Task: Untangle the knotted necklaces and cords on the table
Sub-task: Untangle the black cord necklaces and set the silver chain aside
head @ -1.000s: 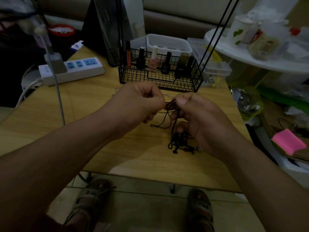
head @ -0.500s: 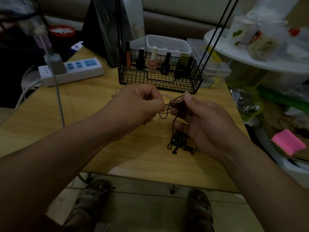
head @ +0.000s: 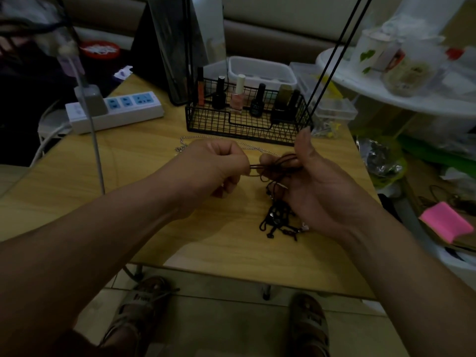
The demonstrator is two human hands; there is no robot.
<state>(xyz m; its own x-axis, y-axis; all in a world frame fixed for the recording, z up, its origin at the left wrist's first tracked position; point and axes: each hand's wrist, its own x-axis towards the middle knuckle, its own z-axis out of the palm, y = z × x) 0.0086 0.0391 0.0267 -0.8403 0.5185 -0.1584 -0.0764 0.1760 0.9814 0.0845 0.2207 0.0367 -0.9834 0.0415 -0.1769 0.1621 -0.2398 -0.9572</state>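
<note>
Your two hands meet above a wooden table [head: 219,253], just in front of a black wire basket [head: 247,126] that holds nail polish bottles [head: 237,99].

Your left hand [head: 213,171] is clenched, knuckles up. It pinches two strands of black cord [head: 257,166] between thumb and forefinger.

The strands run taut to your right hand [head: 319,189], in front of the basket's right corner. Its palm faces you and the thumb stands straight up. The fingers curl round several loops of the same cord and grip them.

From that hand the cord drops to a knotted bundle [head: 278,221]. The bundle lies on the table, nearer to you than the basket, just beside the right wrist.

A silver chain [head: 198,137] lies on the table between the basket and your hands, partly hidden behind them.

A white power strip [head: 121,110] lies to the left of the basket.
</note>
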